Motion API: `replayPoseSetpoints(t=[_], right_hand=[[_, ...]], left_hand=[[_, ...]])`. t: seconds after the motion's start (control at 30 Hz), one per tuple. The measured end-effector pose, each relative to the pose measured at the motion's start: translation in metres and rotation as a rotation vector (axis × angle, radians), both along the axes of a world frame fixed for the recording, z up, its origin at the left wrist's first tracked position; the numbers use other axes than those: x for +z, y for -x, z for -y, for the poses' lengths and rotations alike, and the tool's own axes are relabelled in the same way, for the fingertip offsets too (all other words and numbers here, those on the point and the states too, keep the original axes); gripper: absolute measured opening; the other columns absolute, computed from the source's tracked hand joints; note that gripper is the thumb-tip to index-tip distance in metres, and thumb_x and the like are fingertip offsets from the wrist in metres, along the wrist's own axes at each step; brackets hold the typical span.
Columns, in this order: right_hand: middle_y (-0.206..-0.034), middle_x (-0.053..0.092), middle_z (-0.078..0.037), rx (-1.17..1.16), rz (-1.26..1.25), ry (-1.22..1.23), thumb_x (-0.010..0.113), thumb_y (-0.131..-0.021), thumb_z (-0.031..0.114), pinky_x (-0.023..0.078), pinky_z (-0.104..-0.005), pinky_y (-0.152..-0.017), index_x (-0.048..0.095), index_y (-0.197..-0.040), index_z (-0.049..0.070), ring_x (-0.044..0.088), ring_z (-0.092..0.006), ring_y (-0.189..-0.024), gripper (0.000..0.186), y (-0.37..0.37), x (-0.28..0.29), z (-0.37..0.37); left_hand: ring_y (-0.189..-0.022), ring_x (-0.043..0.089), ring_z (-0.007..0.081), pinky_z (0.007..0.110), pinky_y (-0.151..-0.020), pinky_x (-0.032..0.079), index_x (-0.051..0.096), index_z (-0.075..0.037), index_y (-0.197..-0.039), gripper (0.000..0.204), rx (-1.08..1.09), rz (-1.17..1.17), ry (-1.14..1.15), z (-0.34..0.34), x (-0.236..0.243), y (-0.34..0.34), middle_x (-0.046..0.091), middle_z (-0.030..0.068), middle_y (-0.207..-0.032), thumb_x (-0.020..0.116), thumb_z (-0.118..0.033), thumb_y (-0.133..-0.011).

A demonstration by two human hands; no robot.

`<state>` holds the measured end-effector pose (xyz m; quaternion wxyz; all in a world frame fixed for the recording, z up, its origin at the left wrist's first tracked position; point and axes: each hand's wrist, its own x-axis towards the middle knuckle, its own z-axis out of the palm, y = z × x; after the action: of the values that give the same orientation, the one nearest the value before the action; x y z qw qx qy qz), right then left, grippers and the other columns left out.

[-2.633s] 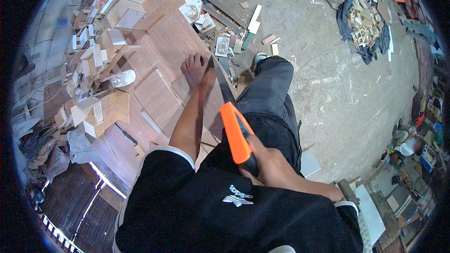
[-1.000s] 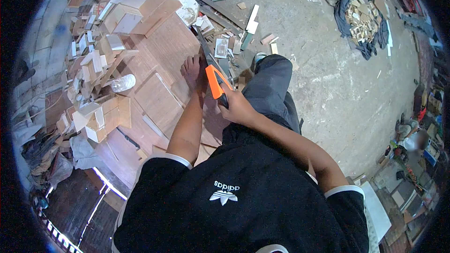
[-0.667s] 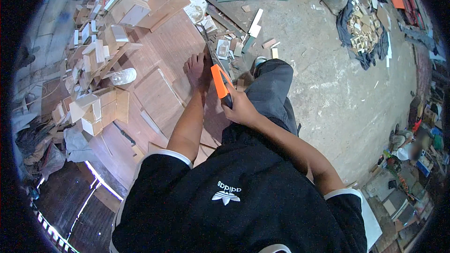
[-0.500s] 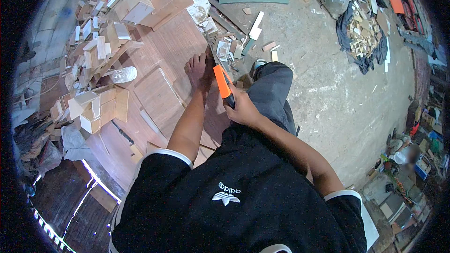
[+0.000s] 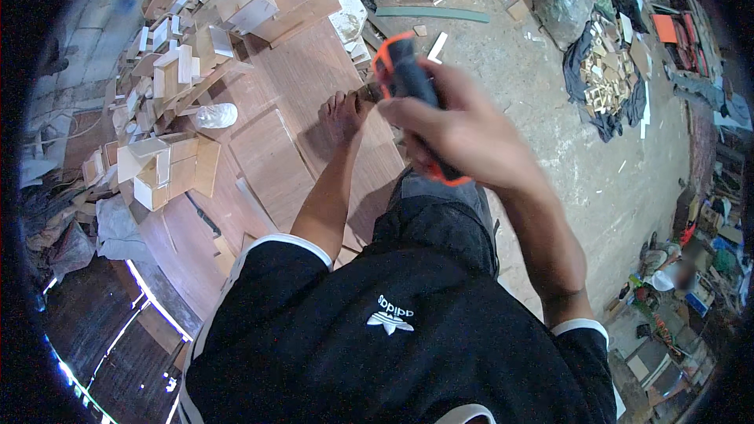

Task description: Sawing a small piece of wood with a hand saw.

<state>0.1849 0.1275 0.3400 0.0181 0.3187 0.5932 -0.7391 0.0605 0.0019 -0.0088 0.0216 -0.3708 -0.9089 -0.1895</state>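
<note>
Saw (image 5: 410,74) raised higher than before, clenched in right hand (image 5: 463,129); left hand (image 5: 343,116) on board (image 5: 314,55), fingers spread.

Wide head-worn fisheye view, from above, facing down, right hand (image 5: 469,132) close

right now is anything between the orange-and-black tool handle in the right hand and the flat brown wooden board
No loose object visibly stands between the orange-and-black tool handle in the right hand and the flat brown wooden board. The left hand rests on the board near its edge, possibly in the way.
</note>
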Motion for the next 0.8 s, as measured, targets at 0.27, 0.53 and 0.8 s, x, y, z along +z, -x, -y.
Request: replayPoseSetpoints(t=[0.27, 0.53, 0.8], right_hand=[[-0.060, 0.047, -0.002, -0.394, -0.217, -0.159, 0.056, -0.085, 0.009, 0.030, -0.0217, -0.033, 0.050, -0.114, -0.004, 0.034, -0.0054, -0.036, 0.032, -0.057, 0.080, -0.011], [-0.069, 0.049, 0.000, -0.051, 0.084, -0.428, 0.068, -0.085, 0.014, 0.040, -0.0284, -0.055, 0.056, -0.103, 0.002, 0.045, -0.0106, -0.061, 0.025, -0.084, -0.097, -0.026], [-0.062, 0.049, 0.000, -0.012, 0.122, -0.197, 0.062, -0.088, 0.018, 0.037, -0.0281, -0.036, 0.053, -0.103, 0.005, 0.047, -0.0096, -0.042, 0.022, -0.079, -0.189, -0.011]], left_hand=[[-0.100, 0.056, 0.0316, 0.046, -0.089, 0.043, 0.063, -0.009, -0.101, 0.024, -0.009, 0.070, 0.125, 0.000, 0.019, -0.001, 0.062, 0.0118, -0.103, 0.053, -0.029, -0.092], [-0.120, 0.047, 0.0372, 0.048, -0.103, 0.036, 0.040, -0.010, -0.138, 0.064, -0.122, 0.279, 0.045, 0.031, 0.037, 0.013, 0.049, 0.0209, -0.130, 0.063, -0.037, -0.084], [-0.131, 0.033, 0.0397, 0.051, -0.109, 0.026, 0.029, -0.011, -0.147, 0.113, -0.347, 0.325, 0.353, 0.057, 0.063, 0.005, 0.038, 0.0208, -0.139, 0.086, -0.039, -0.053]])
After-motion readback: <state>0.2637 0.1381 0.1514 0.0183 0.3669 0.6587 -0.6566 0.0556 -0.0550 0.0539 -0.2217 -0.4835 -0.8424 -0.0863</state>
